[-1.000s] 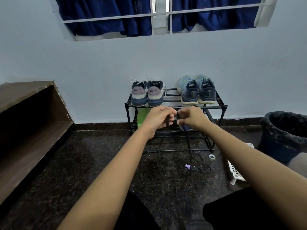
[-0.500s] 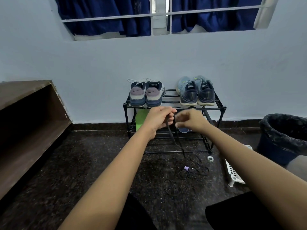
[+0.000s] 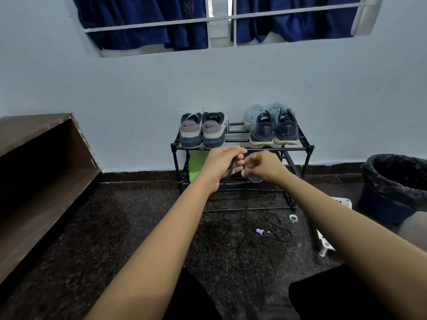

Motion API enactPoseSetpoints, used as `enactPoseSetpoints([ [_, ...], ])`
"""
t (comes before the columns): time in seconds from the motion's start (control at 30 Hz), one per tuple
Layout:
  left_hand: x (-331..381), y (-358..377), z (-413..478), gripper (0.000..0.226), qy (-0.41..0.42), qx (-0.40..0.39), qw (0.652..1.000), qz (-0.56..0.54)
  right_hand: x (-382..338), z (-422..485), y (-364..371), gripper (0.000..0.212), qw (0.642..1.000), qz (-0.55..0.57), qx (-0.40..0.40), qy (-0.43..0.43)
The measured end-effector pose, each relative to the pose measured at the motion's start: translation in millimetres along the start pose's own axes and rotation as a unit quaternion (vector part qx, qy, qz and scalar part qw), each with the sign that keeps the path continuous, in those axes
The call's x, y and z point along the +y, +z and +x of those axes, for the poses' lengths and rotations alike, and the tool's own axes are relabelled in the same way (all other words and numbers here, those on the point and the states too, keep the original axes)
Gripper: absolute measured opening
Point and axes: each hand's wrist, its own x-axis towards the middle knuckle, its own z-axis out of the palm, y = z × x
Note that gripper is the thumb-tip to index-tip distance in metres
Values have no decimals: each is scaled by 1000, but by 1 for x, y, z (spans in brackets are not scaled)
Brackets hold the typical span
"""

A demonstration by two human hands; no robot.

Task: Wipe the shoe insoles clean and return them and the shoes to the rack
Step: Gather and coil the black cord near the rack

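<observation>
Progress is looking well advanced, in my judgement. Both pairs of shoes are sitting on the top shelf of the rack (image 3: 298, 147), heels toward me: the grey-heeled pair (image 3: 203, 132) at the left and the blue pair (image 3: 273, 129) at the right.

Insoles are lying on the shelf below. The green insole (image 3: 196, 166) is leaning at the left end, and the blue insole (image 3: 255, 179) is showing only at its tip beneath my right hand (image 3: 263, 166). I am not seeing a wiping cloth anywhere, so I am taking the wiping to be finished.

My left hand (image 3: 223, 163) is gripping a dark lace (image 3: 228, 175), fingers curled round it, just in front of the top rail. My right hand is hovering beside it with fingers bent. It is blurred, and I cannot tell whether it is pinching the lace.

I am counting:
- four shoes in two pairs
- two insoles in sight
- one rack
- one lace in hand

Whether other insoles are sitting inside the shoes is hidden from me.

Loose cords (image 3: 245, 255), a purple piece (image 3: 260, 231) and a tape roll (image 3: 293, 218) are lying on the floor, and I am judging that these are awaiting tidying.
</observation>
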Motion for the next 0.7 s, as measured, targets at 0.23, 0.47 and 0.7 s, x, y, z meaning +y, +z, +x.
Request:
enactPoseSetpoints([
  [0.23,0,-1,-2,19,3,-3,1000,2,-10,2,1,7,998,21,62,-11],
  [0.47,3,-7,-4,16,7,6,1000,0,-11,0,-2,12,998,58,13,-12],
  [0.7,1,-6,-2,17,5,-5,1000,-28,-24,-2,-3,22,987,138,70,-39],
])
